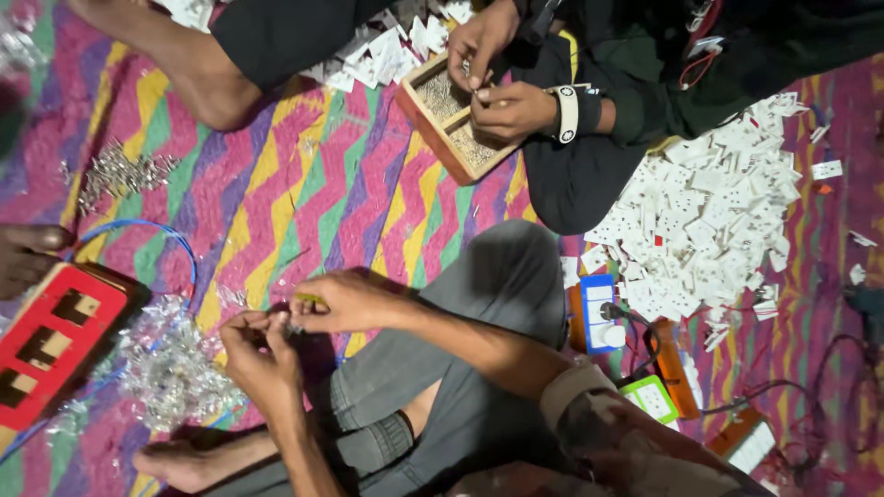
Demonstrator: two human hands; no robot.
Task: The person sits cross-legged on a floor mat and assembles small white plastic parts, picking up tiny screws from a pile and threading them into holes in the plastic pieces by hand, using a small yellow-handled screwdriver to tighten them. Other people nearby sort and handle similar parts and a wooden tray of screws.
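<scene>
My left hand (pixel 261 348) and my right hand (pixel 339 300) meet over my grey-trousered knee (pixel 497 276). Their fingertips pinch a small shiny metal piece (pixel 291 324) between them. A thin yellowish item (pixel 309 297) lies under my right fingers; I cannot tell what it is. A heap of shiny metal and clear bits (pixel 170 368) lies on the zigzag mat (pixel 304 184), just left of my left hand. Across from me another person's two hands (pixel 502 101) work over a wooden box (pixel 433 129) of small metal parts.
A red frame with openings (pixel 51 340) lies at the left, a blue wire (pixel 175 241) looping past it. A second metal heap (pixel 120 170) sits farther left. A big pile of white plastic parts (pixel 709 212) and several socket boards (pixel 599 313) with cables lie right.
</scene>
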